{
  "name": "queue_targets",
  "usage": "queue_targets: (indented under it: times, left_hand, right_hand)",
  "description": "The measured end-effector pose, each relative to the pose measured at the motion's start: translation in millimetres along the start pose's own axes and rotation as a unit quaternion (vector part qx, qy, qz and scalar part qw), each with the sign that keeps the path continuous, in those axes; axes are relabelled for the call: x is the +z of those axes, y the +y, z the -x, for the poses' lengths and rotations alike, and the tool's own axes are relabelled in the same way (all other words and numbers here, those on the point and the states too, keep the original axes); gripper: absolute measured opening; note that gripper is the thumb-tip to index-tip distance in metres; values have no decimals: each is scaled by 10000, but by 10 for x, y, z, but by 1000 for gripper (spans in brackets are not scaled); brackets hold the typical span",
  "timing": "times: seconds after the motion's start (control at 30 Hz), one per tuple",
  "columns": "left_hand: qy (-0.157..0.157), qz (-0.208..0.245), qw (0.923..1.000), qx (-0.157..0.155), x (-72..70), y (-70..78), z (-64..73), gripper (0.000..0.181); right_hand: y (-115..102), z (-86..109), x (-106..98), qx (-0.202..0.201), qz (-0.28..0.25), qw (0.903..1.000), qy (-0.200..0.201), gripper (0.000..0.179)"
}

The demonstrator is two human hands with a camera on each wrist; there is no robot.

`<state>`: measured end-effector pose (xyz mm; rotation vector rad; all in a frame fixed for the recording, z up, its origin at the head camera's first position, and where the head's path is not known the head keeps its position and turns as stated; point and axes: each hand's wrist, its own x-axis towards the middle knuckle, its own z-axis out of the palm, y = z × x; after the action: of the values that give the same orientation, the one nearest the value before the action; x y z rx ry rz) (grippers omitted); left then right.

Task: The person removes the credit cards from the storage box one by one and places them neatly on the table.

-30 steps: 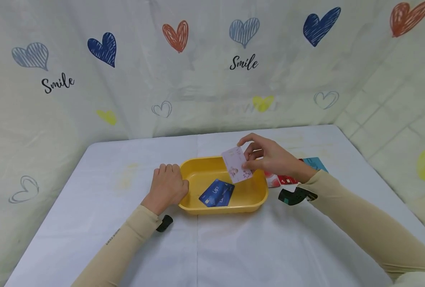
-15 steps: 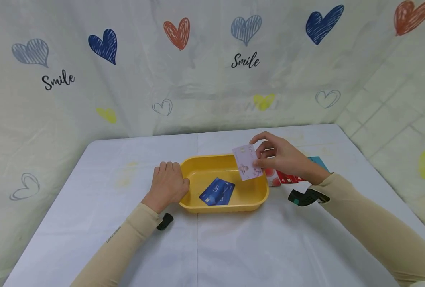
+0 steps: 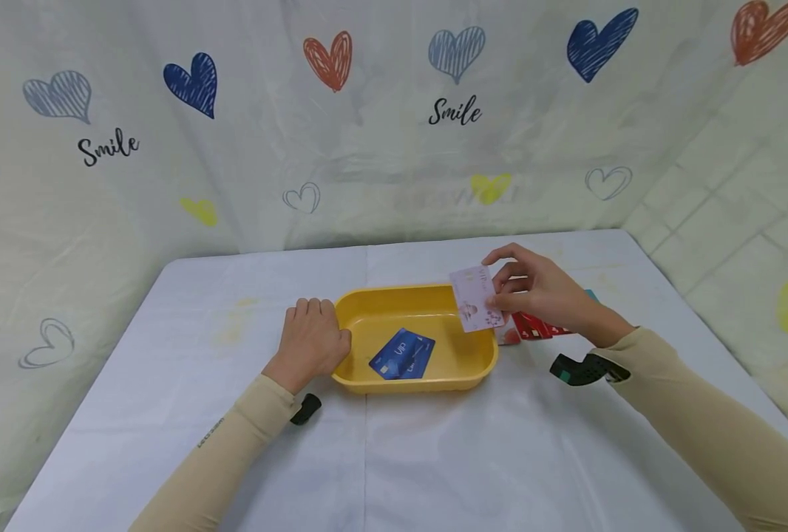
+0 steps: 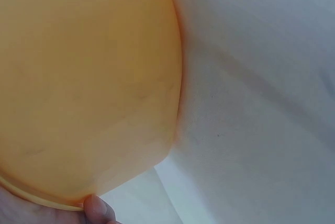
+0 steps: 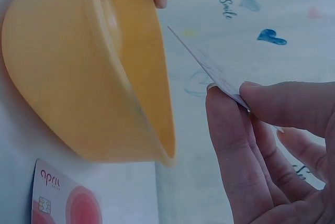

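Observation:
My left hand [image 3: 309, 340] grips the left rim of a yellow plastic basin [image 3: 381, 295]; in the left wrist view a thumb [image 4: 98, 208] lies against that rim. Between the thumb and fingers of my right hand [image 3: 543, 295] is a pale pink VIP card [image 3: 474, 299], raised at the basin's right end and overlapping its rim in the head view. Seen edge-on in the right wrist view, the pink card [image 5: 209, 69] tilts upward past the basin wall [image 5: 63, 72]. Two blue VIP cards [image 3: 401, 353] lie overlapped on the basin floor.
Right of the basin, red cards [image 3: 537, 326] lie on the white tablecloth [image 3: 434, 458], partly hidden by my right hand. A card marked "april" [image 5: 65, 195] is close beside the basin. A teal card [image 3: 591, 295] peeks out behind my wrist. A heart-printed curtain [image 3: 381, 148] hangs behind.
My right hand has moved to the right with the pink card, from over the basin's inside to its right rim. The left hand and the blue cards stay put.

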<state>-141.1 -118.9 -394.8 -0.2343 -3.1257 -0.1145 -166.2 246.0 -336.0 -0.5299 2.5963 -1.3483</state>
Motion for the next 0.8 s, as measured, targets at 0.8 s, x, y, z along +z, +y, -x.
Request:
queue_targets:
  times: [0.8]
  left_hand:
    - [12,169,9999,19,1,-16,-5,27]
  right_hand:
    - [345,221,-183,545,-80,9976,429,56]
